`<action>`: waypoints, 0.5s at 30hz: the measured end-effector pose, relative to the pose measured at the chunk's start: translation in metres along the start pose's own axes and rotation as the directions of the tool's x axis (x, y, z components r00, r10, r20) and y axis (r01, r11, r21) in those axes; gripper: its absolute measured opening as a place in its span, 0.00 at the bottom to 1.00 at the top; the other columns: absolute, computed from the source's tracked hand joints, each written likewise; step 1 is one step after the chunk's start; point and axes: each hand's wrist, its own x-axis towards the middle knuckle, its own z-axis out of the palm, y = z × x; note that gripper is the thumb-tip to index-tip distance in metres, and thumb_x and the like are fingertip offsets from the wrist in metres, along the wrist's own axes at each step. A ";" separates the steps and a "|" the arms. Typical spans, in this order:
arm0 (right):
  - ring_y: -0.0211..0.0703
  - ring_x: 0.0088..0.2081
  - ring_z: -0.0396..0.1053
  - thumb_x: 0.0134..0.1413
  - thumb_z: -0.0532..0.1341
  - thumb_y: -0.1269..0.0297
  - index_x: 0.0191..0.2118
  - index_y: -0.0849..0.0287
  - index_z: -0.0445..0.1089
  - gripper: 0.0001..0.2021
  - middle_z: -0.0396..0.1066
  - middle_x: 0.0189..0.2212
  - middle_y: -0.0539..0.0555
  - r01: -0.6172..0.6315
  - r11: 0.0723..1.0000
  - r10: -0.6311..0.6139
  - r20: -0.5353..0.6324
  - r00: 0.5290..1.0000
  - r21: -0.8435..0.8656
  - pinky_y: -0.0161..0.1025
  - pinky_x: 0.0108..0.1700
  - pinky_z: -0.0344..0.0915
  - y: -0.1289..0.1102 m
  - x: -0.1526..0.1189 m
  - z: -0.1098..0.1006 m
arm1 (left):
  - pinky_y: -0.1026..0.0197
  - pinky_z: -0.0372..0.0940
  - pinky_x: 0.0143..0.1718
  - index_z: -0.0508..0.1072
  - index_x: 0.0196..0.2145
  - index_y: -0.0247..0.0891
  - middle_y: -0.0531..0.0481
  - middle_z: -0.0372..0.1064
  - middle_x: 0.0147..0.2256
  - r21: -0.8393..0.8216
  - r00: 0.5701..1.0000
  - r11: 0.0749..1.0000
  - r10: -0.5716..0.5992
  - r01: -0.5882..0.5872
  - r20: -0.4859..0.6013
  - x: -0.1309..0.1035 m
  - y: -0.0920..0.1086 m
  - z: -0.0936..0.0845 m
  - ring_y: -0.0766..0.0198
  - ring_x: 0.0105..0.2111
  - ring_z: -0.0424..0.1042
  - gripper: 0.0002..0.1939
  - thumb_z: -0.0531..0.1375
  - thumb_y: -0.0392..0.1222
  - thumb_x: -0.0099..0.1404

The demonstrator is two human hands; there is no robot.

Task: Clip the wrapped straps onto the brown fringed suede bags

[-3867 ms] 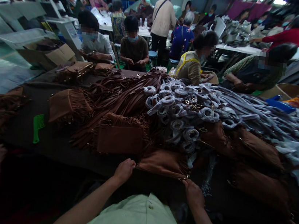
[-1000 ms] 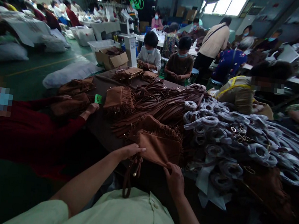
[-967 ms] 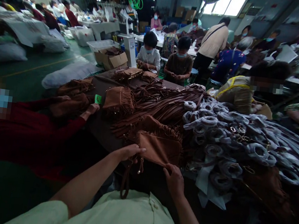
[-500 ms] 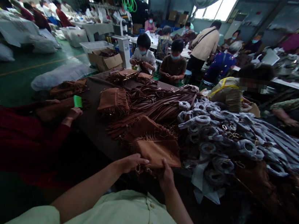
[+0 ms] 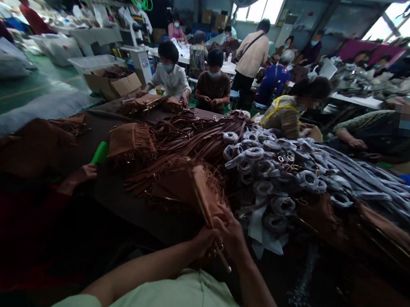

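Observation:
A brown fringed bag [image 5: 203,191] is held up on its edge in front of me, its fringe towards the far right. My left hand [image 5: 205,241] is closed round its near end, by some small metal hardware and a short strap end [image 5: 224,261]. On the bag's right side my right hand [image 5: 228,229] grips it close to my left hand. Another brown bag [image 5: 170,184] lies just behind, beside a heap of brown straps [image 5: 188,138]. To the right are many rings and straps wrapped in pale film [image 5: 263,189].
At the left, a co-worker's hand [image 5: 83,176] holds a green comb [image 5: 100,153] near a fringed bag [image 5: 131,140]. More brown bags [image 5: 375,236] lie at the right. Several people sit across the table; a cardboard box [image 5: 114,83] stands beyond its far left.
The bag has turned from lying flat to standing on edge, and my hands have come together at its near end. The view has swung right. The co-worker's comb has tilted upright.

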 end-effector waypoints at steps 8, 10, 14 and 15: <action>0.42 0.25 0.64 0.45 0.55 0.40 0.18 0.58 0.70 0.24 0.67 0.17 0.50 -0.419 0.907 0.406 0.181 0.896 0.041 0.37 0.31 0.60 0.101 -0.037 -0.045 | 0.64 0.63 0.26 0.73 0.35 0.31 0.47 0.71 0.28 -0.095 0.976 0.977 -0.178 0.190 0.121 0.021 -0.012 0.019 0.66 0.23 0.68 0.24 0.61 0.57 0.53; 0.41 0.26 0.64 0.44 0.57 0.41 0.21 0.60 0.70 0.24 0.67 0.19 0.49 -0.405 0.888 0.380 0.146 0.913 0.220 0.36 0.31 0.59 0.110 -0.043 -0.031 | 0.65 0.61 0.23 0.72 0.34 0.32 0.49 0.69 0.26 -0.076 0.950 0.965 -0.231 0.251 0.208 0.023 -0.013 0.027 0.68 0.20 0.66 0.24 0.62 0.59 0.52; 0.39 0.26 0.64 0.41 0.60 0.42 0.25 0.61 0.70 0.22 0.68 0.22 0.49 -0.399 0.805 0.453 -0.020 0.891 0.439 0.34 0.31 0.60 0.118 -0.047 -0.020 | 0.69 0.46 0.13 0.71 0.30 0.34 0.53 0.65 0.20 0.029 0.942 0.951 -0.309 0.308 0.132 0.023 -0.018 0.040 0.75 0.12 0.55 0.24 0.64 0.59 0.48; 0.38 0.25 0.63 0.41 0.59 0.42 0.24 0.61 0.69 0.23 0.67 0.20 0.49 -0.426 0.774 0.481 0.003 0.877 0.468 0.34 0.29 0.59 0.119 -0.046 -0.019 | 0.69 0.41 0.12 0.70 0.28 0.34 0.54 0.62 0.18 0.063 0.940 0.946 -0.323 0.317 0.113 0.022 -0.021 0.043 0.76 0.11 0.51 0.24 0.64 0.60 0.47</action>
